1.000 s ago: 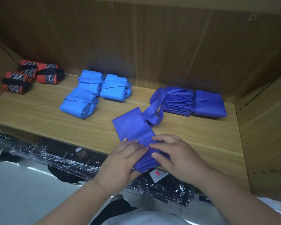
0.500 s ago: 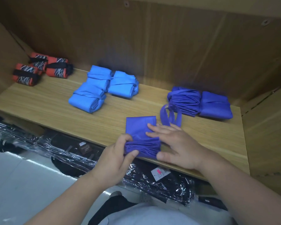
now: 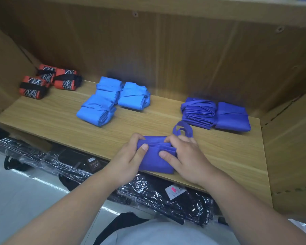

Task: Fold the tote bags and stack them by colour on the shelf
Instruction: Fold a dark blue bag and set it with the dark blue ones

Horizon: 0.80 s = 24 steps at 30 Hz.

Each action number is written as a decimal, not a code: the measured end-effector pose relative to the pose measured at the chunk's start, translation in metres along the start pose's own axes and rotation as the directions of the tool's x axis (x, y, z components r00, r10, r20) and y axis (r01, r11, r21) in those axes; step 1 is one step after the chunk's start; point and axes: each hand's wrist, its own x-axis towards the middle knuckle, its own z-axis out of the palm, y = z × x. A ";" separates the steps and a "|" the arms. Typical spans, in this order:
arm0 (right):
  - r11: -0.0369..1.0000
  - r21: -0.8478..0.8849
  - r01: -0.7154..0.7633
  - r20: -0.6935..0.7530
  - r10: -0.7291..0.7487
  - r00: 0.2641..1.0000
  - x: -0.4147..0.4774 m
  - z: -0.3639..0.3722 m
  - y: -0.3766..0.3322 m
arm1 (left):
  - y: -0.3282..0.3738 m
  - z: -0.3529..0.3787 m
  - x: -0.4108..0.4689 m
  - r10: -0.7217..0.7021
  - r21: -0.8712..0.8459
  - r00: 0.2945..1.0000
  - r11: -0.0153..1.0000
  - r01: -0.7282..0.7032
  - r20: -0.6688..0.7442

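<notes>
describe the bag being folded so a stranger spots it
On the wooden shelf, find the front edge. The dark blue tote bag lies there, gripped by the left hand and right hand. Unlike the dark blue bundles behind, its handle loops stick out.

Both hands, left hand (image 3: 129,160) and right hand (image 3: 185,157), grip the folded dark-blue fabric tote bag (image 3: 155,160) at six o'clock on the wooden shelf (image 3: 60,119).
</notes>
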 end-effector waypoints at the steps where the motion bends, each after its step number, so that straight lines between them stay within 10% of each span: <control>1: 0.999 -0.027 0.025 -0.024 -0.026 0.999 0.002 -0.003 -0.001 | 0.000 0.001 0.002 -0.015 0.013 1.000 1.000 0.016 -0.022; 24: 0.994 -0.107 0.016 -0.090 -0.026 0.996 0.024 0.022 0.014 | -0.030 0.024 0.017 0.130 0.399 0.936 0.917 0.012 -0.327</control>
